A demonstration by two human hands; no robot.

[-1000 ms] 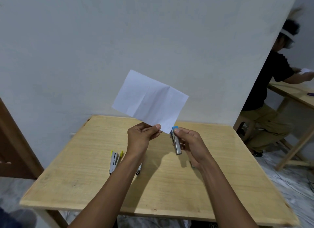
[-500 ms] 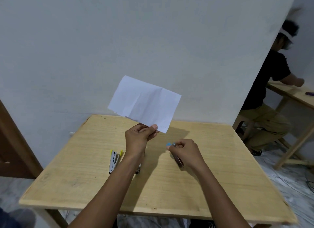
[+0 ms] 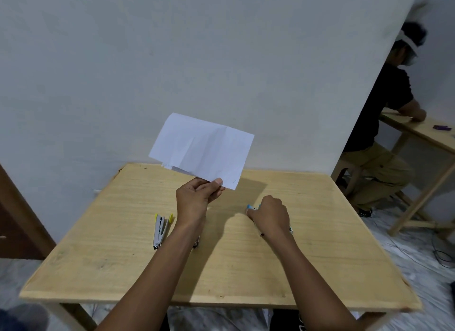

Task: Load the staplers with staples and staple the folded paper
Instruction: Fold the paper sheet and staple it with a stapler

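My left hand [image 3: 197,195] pinches the lower edge of a folded white paper [image 3: 202,150] and holds it up above the wooden table [image 3: 320,244]. My right hand [image 3: 269,213] rests low on the table, closed over a blue-tipped stapler [image 3: 250,206] of which only the blue end shows. A yellow-tipped stapler [image 3: 161,228] lies open on the table to the left of my left forearm. A small dark object [image 3: 195,243] peeks out beside that forearm.
A white wall stands right behind the table. To the right a person in a black shirt [image 3: 384,114] sits at another wooden table [image 3: 418,131]. A brown door edge [image 3: 14,207] is at the far left.
My right hand has dropped from beside the paper's corner down to the table with the blue-tipped stapler. The paper has tilted slightly lower in my left hand.
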